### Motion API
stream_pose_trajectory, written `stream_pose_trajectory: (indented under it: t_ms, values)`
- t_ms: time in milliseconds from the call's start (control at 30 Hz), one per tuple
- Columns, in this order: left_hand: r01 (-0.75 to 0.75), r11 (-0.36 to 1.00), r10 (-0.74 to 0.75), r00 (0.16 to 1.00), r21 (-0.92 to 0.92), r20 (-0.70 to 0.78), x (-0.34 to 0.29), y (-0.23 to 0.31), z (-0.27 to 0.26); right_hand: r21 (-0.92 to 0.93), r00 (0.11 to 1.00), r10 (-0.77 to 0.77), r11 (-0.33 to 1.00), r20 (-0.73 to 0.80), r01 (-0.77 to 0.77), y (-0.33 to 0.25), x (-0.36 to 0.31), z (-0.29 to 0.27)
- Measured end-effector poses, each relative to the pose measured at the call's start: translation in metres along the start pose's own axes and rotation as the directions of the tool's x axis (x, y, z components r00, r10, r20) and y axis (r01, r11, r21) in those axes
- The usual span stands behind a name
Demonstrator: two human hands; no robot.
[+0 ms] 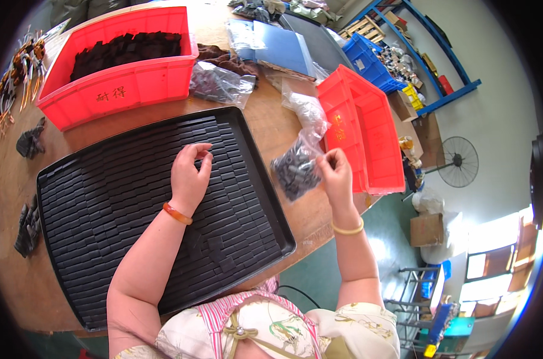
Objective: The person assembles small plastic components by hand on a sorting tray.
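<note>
A large black tray [243,128] lies on the table before me, covered with rows of small flat black blocks. Over its upper middle hovers my left hand [189,176], fingers loosely bent, thumb a little apart, with nothing visible in it. To the right of the tray, my right hand [336,170] is closed in a pinch at the edge of a clear plastic bag [296,170]. Small dark grey parts fill that bag. Several loose black blocks lie on top of the rows near the tray's near side.
A red bin [140,84] of black pieces stands at the far left; another red bin [367,137] sits beside my right hand. Farther back are a second plastic bag [220,84] and a blue folder [280,48]. Dark gloves [29,227] lie at the left. A fan [458,160] stands rightward.
</note>
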State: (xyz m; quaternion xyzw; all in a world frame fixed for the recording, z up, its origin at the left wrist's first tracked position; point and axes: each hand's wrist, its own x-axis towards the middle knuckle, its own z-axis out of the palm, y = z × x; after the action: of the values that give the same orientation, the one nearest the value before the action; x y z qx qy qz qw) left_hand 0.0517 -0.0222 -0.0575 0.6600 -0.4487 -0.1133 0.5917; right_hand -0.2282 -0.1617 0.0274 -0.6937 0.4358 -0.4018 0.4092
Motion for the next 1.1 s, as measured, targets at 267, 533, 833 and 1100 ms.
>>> stream_pose_trajectory:
  t_ms: [267, 533, 833, 1100]
  values:
    - [-0.051, 0.999, 0.051, 0.999, -0.013, -0.003, 0.004, 0.006, -0.002, 0.019, 0.981, 0.193, 0.981, -0.003, -0.193, 0.020, -0.052, -0.047]
    - [-0.097, 0.995, 0.096, 0.993, -0.020, -0.066, 0.008, 0.032, -0.012, 0.264, 0.989, 0.112, 0.961, -0.101, -0.082, 0.008, -0.072, -0.056]
    - [-0.088, 0.996, 0.089, 0.996, -0.022, 0.030, 0.027, 0.067, -0.029, 0.197, 0.937, 0.274, 0.928, 0.215, -0.317, 0.000, -0.077, -0.069]
    - [-0.370, 0.925, 0.355, 0.752, -0.090, 0.555, -0.015, 0.154, 0.025, -0.057, 0.989, -0.030, 0.998, 0.143, 0.039, -0.021, -0.089, -0.060]
